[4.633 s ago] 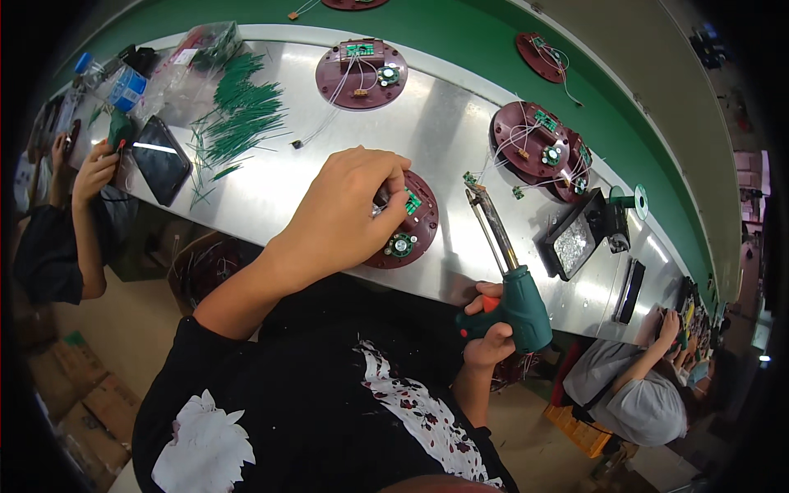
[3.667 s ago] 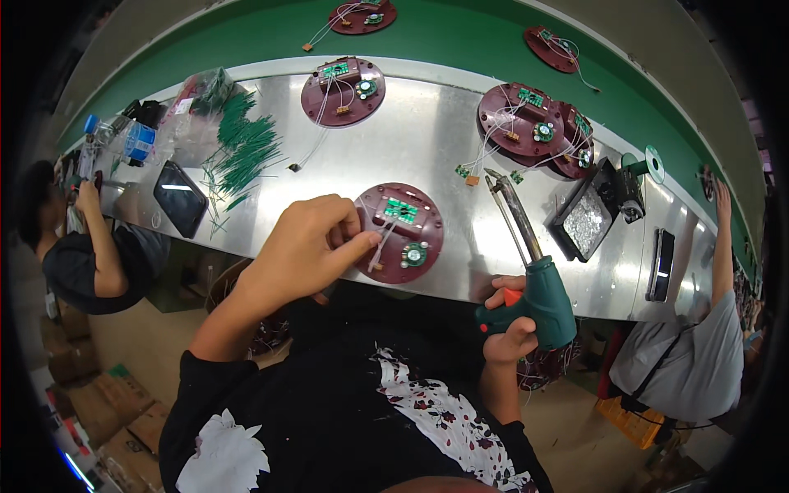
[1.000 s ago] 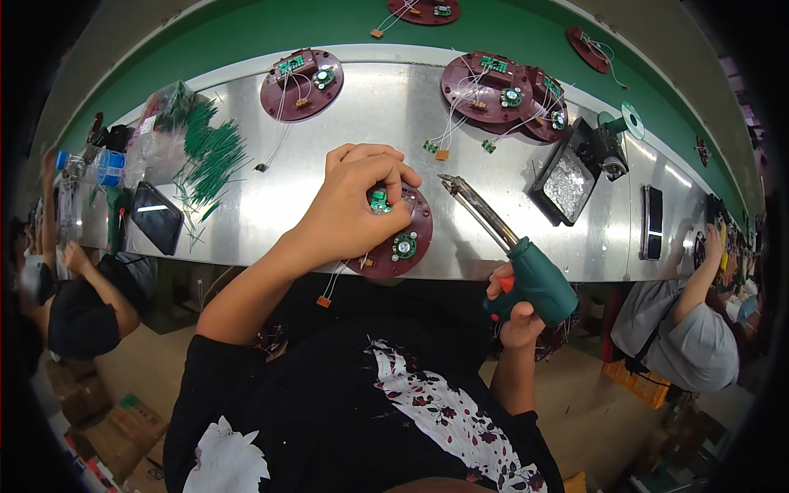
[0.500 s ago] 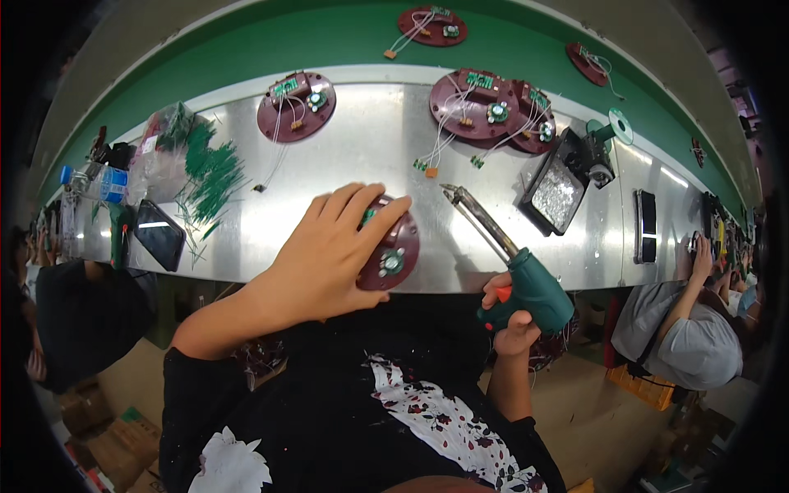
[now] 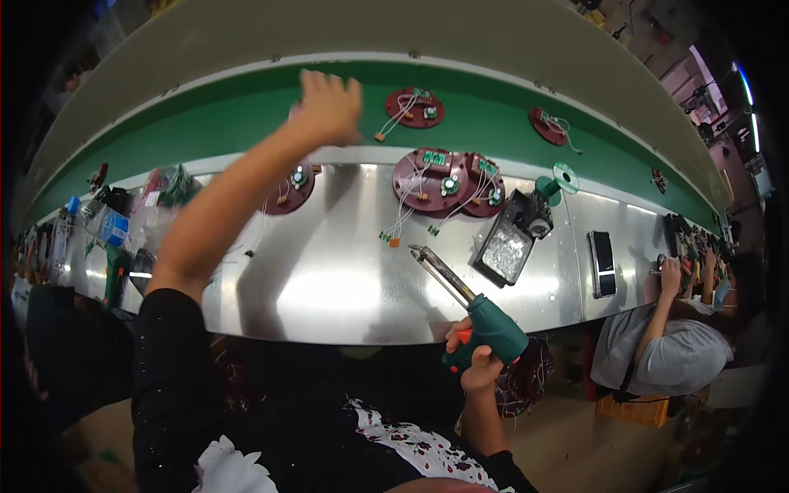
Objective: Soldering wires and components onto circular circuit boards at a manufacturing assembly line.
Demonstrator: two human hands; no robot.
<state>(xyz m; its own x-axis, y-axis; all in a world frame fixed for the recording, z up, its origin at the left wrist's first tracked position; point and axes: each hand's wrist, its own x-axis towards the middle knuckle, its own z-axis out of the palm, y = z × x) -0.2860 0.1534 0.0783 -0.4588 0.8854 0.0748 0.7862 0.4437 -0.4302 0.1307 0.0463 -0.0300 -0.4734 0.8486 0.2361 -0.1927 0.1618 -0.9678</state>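
Over the green strip beyond the bench is my left hand (image 5: pixel 329 111), its arm stretched forward and its fingers blurred. The hand hides whatever is under it, so I cannot tell if it holds anything. Below the forearm lies a maroon disc (image 5: pixel 297 195) with wires, partly covered by the arm. My right hand (image 5: pixel 477 374) is closed around the grip of a green soldering gun (image 5: pixel 499 330). Its metal tip points up and left, near the wires of two overlapping maroon discs (image 5: pixel 427 185) carrying green circuit boards.
More maroon discs (image 5: pixel 415 108) lie on the green strip (image 5: pixel 485 107). Right of centre stand a black tray (image 5: pixel 503 251) and a green solder spool (image 5: pixel 565 178). A phone (image 5: pixel 602 263) lies further right, near a seated person in grey (image 5: pixel 662 349). Plastic bags and a bottle (image 5: pixel 113 228) are at left.
My left hand has gone from the small maroon disc at the bench's near edge to the green strip; that disc no longer shows there. The right hand keeps the soldering gun. The view has shifted.
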